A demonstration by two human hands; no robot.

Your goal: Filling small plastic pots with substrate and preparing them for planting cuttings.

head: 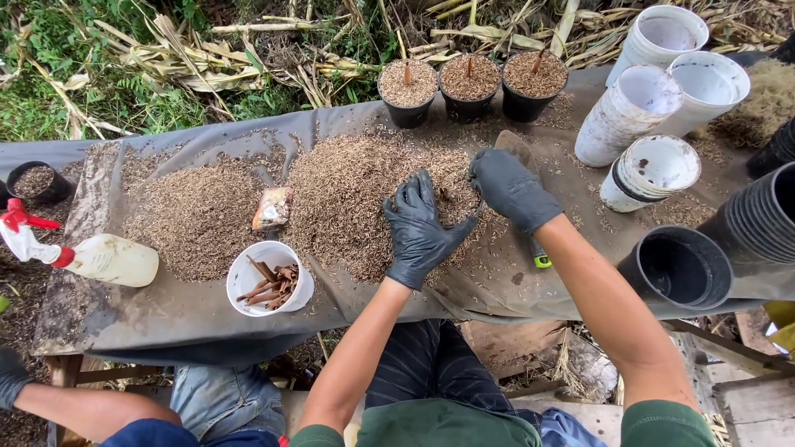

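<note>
Both my hands wear black gloves and rest on a big heap of brown husk-like potting mix [348, 199] spread on a grey sheet [166, 319]. My left hand [418, 228] lies flat on the heap with fingers spread. My right hand [509, 189] is cupped at the heap's right edge, over a trowel [520, 151] whose green-tipped handle end [542, 261] pokes out below my wrist. Whether the hand grips the trowel is hidden.
Three filled black pots [466, 83] with sticks stand at the back. Stacks of white pots [654, 124] and black pots [745, 223] lie right. A white cup of brown cuttings [269, 280], a spray bottle [91, 258] and a second husk heap [195, 219] lie left. Another person's arm [74, 406] is bottom left.
</note>
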